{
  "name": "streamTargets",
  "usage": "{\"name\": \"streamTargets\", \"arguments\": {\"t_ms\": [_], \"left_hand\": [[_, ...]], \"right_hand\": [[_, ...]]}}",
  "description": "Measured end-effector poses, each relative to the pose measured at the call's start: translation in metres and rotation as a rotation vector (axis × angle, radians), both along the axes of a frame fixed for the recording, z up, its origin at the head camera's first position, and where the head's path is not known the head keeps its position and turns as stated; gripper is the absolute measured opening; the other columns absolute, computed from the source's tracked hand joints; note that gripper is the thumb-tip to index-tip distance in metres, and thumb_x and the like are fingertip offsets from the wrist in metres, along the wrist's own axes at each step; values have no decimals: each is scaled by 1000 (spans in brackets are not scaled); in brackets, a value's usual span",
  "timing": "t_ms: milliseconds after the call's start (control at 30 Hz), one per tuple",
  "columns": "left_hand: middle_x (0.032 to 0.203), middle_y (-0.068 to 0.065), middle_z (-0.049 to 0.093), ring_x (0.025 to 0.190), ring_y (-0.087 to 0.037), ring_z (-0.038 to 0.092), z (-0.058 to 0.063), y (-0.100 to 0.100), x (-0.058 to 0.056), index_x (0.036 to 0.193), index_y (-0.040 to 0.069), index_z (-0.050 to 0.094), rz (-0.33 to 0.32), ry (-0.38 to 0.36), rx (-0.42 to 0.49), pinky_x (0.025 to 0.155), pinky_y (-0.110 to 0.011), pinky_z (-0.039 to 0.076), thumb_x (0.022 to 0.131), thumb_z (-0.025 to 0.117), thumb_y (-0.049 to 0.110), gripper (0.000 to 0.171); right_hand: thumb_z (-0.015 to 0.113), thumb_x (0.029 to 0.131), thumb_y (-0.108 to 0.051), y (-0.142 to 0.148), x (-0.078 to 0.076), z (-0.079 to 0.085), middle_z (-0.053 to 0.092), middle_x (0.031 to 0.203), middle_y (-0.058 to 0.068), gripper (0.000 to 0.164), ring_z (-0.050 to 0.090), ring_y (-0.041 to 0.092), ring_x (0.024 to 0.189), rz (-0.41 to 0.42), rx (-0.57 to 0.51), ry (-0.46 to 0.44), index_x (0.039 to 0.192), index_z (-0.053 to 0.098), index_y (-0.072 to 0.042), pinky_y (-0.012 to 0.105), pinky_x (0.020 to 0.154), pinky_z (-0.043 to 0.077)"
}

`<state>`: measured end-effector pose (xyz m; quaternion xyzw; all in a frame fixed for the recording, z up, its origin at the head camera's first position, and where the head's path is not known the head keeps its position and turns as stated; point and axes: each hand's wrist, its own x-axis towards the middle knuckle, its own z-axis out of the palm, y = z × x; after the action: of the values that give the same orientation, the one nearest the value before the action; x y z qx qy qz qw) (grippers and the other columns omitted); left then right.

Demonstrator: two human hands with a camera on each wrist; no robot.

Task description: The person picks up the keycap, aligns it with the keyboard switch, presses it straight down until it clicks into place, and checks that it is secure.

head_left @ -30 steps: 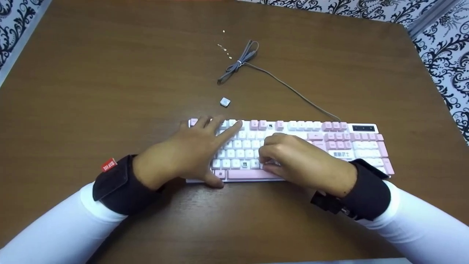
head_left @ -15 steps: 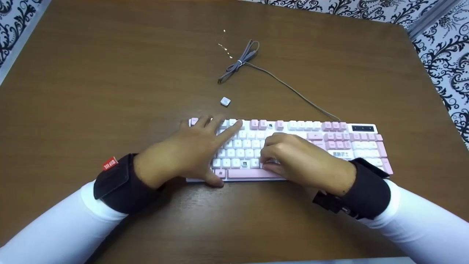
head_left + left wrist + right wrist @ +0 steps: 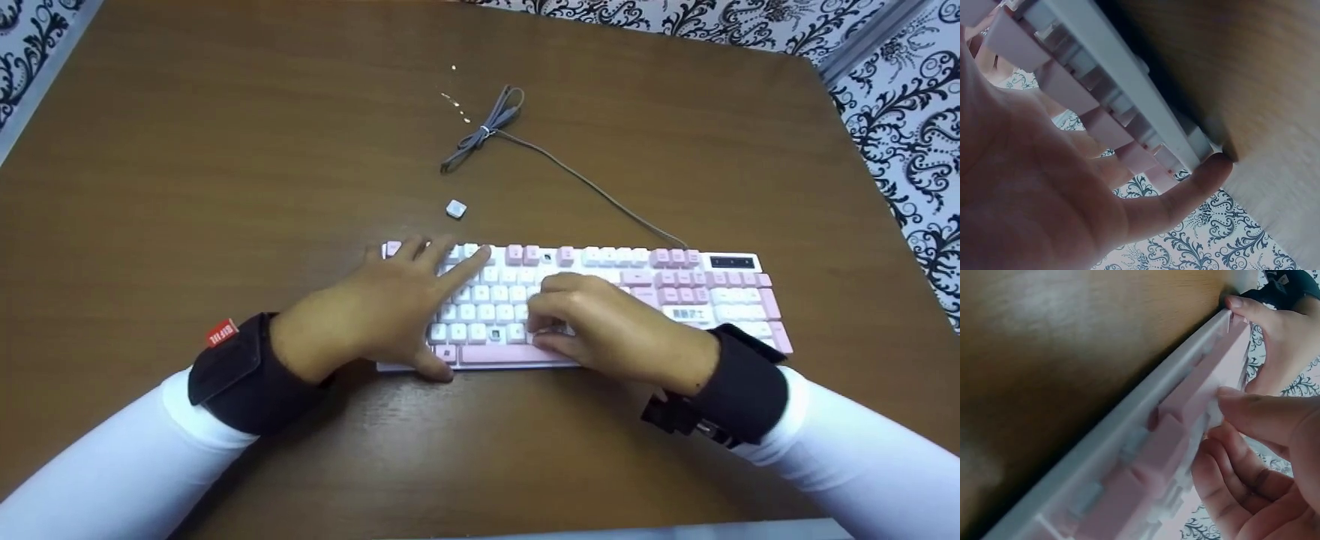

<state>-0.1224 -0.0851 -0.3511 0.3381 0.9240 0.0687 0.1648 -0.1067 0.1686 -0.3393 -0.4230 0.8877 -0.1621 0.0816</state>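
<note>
A pink-and-white keyboard (image 3: pixel 495 356) lies on the table. Across its left end my left hand (image 3: pixel 390 296) rests with fingers spread, its thumb down at the front edge. In the left wrist view that thumb (image 3: pixel 1185 194) reaches past the keyboard's pink keys to the table. My right hand (image 3: pixel 600 322) is bent over the lower middle keys. Its thumb and curled fingers pinch at a white keycap (image 3: pixel 1214 415) just behind the pink space bar (image 3: pixel 1207 377); the fingers hide most of it. Behind the keyboard lies a loose white keycap (image 3: pixel 456 209).
A grey cable (image 3: pixel 585 180) runs from the keyboard's back edge to a tied bundle (image 3: pixel 484 131). Small pale crumbs (image 3: pixel 461 112) lie left of the bundle. Dark open key spots show at the bottom row (image 3: pixel 495 335) and the top row (image 3: pixel 547 257).
The head view has shifted slightly. Both hands keep their places on the keyboard, the right one still bent over the same keys.
</note>
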Motion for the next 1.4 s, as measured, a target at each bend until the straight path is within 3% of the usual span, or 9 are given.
{"name": "streamTargets", "arguments": {"t_ms": [233,367,467,733,933,1100,1400], "left_hand": [[162,-17,25,144,-44,31,0,1,-1,162,26,10,-4,-12,-7,103,-72,35,64,82,69,129],[162,-18,25,144,-44,31,1,3,-2,162,26,9,-14,-10,-1,105,-71,34,64,81,70,130],[162,-17,24,145,-44,30,2,3,-2,162,27,9,-11,-13,1,106,-71,33,64,81,70,130],[163,-17,23,145,-44,30,1,0,-2,162,27,9,1,-24,9,107,-71,31,64,82,69,130],[162,-17,25,144,-44,31,1,0,-2,162,26,10,-5,-9,8,106,-70,33,63,82,69,130],[162,-17,25,144,-44,32,1,1,-1,162,27,10,-4,-14,1,106,-70,33,63,82,69,130],[161,-18,26,141,-44,35,1,0,-1,162,25,12,-13,14,10,103,-70,36,63,82,69,129]], "right_hand": [[78,84,-6,7,-9,-4,68,83,0,9,62,11,78,10,-97,-114,83,70,-11,29,71,54],[79,84,-8,14,-13,-1,70,85,-2,6,63,10,81,16,-125,-133,86,76,-12,31,75,52],[79,84,-10,15,-18,2,70,87,-4,7,62,9,84,1,-100,-158,88,79,-15,31,78,51],[77,84,-7,3,-40,12,61,78,-2,8,53,8,73,-32,43,-395,86,75,-15,23,66,46],[78,83,-10,-4,-48,15,57,71,-4,9,51,7,67,-10,143,-439,82,72,-16,24,62,43],[77,84,-8,-5,-49,15,61,71,-4,8,52,6,65,-39,147,-481,80,73,-14,23,61,43],[76,84,-8,-8,-50,18,56,67,-5,10,49,6,63,-17,173,-450,79,70,-15,24,59,41]]}}
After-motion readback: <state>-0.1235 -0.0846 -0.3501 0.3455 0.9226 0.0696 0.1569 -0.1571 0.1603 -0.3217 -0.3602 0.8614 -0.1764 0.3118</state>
